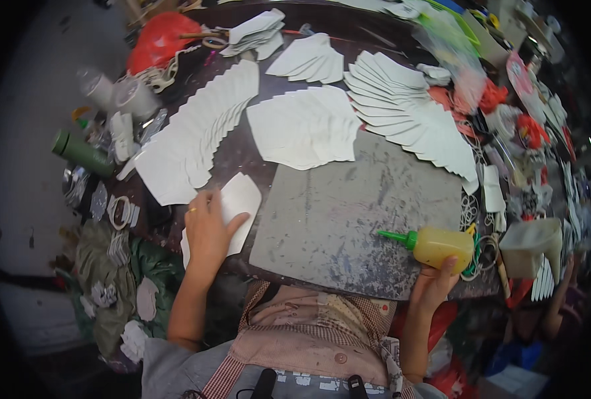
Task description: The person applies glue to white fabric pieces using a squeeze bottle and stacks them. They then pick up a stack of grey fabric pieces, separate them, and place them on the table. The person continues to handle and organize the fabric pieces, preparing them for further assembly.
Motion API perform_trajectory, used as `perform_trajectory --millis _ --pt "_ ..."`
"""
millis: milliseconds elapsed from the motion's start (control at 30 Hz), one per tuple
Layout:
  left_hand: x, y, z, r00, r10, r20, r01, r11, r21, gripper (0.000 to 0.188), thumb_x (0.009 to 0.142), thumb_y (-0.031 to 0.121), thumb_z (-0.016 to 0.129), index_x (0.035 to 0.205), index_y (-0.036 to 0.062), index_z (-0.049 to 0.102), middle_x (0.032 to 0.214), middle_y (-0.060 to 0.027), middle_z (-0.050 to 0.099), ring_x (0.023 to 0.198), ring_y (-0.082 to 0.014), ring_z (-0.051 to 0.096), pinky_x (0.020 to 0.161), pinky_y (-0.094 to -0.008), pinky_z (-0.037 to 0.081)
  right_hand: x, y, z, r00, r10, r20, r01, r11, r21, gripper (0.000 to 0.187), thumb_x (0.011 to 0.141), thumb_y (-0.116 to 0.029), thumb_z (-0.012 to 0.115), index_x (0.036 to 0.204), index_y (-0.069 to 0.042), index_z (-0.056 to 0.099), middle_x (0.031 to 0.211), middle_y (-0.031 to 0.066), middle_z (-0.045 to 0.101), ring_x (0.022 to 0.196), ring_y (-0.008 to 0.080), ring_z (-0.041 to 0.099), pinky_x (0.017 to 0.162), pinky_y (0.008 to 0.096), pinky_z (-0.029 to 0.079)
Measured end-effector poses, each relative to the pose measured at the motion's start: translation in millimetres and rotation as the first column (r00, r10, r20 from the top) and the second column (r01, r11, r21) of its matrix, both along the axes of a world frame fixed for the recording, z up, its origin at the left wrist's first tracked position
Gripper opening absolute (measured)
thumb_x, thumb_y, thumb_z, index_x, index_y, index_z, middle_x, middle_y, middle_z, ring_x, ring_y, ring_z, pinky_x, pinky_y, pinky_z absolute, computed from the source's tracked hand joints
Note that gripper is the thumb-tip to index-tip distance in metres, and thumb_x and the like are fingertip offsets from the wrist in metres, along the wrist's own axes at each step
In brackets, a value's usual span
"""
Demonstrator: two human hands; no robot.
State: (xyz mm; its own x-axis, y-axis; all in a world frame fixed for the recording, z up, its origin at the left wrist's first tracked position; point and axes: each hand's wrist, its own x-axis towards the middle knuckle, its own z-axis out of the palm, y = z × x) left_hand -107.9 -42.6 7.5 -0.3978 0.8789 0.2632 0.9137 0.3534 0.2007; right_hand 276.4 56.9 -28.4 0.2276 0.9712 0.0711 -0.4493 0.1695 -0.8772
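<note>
Apron (309,349) nearest me. My right hand (435,284) curls around a squeeze bottle (444,251) of yellowish contents, held on its side over the grey board (349,219), green nozzle pointing left. My left hand (207,226) lies over a white piece (243,199) left of the board, thumb spread from bent fingers — cannot tell whether it grips. Farther up the table (232,156): middle fan of white pieces (302,126); beyond, a red bag (162,41), far left.
</note>
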Motion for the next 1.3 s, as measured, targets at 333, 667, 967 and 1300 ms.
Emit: perform_trajectory --millis 333,667,967,1300 --pt "-2.3 -4.2 -24.8 0.997 0.071 -0.026 -0.063 0.972 0.226 0.039 0.08 0.023 0.078 0.108 -0.0004 0.065 0.112 -0.0132 0.064 0.104 -0.0317 0.058 0.089 -0.0409 0.044 -4.4 -5.3 7.5 0.999 -0.031 -0.02 0.031 1.0 0.004 0.055 0.098 -0.032 0.062 0.134 0.005 0.043 0.123 0.0166 0.059 0.108 0.0273 0.064 0.085 0.0403 0.058" --pt "32.7 -20.8 75.4 0.672 -0.292 0.68 0.187 0.956 0.226 0.036 0.084 0.008 0.076 0.117 0.0029 0.061 0.099 -0.0114 0.066 0.087 -0.0147 0.066 0.069 -0.0307 0.053 8.2 -2.1 3.6 0.994 0.075 -0.08 -0.077 0.997 -0.016 0.051 0.101 -0.032 0.056 0.139 -0.002 0.041 0.131 0.0141 0.056 0.117 0.027 0.06 0.095 0.0441 0.054" --pt "64.5 36.9 10.5 0.575 -0.746 0.336 0.775 0.628 0.068 0.041 0.08 0.014 0.076 0.121 0.0154 0.068 0.1 -0.0098 0.059 0.086 -0.0263 0.063 0.07 -0.0362 0.054 -29.3 21.1 29.1 0.968 0.236 0.081 -0.225 0.966 -0.126 0.035 0.096 -0.021 0.067 0.118 0.004 0.056 0.107 0.0093 0.064 0.096 0.018 0.065 0.084 0.0347 0.057" --pt "64.9 37.9 8.7 0.573 -0.768 0.287 0.781 0.617 0.09 0.041 0.079 0.013 0.076 0.119 0.0153 0.069 0.101 -0.0098 0.06 0.088 -0.0255 0.063 0.066 -0.035 0.055 -39.9 32.5 28.8 0.938 0.261 0.227 -0.219 0.956 -0.197 0.041 0.091 -0.028 0.074 0.115 0.001 0.058 0.098 0.0052 0.064 0.085 0.0111 0.062 0.071 0.0244 0.052"
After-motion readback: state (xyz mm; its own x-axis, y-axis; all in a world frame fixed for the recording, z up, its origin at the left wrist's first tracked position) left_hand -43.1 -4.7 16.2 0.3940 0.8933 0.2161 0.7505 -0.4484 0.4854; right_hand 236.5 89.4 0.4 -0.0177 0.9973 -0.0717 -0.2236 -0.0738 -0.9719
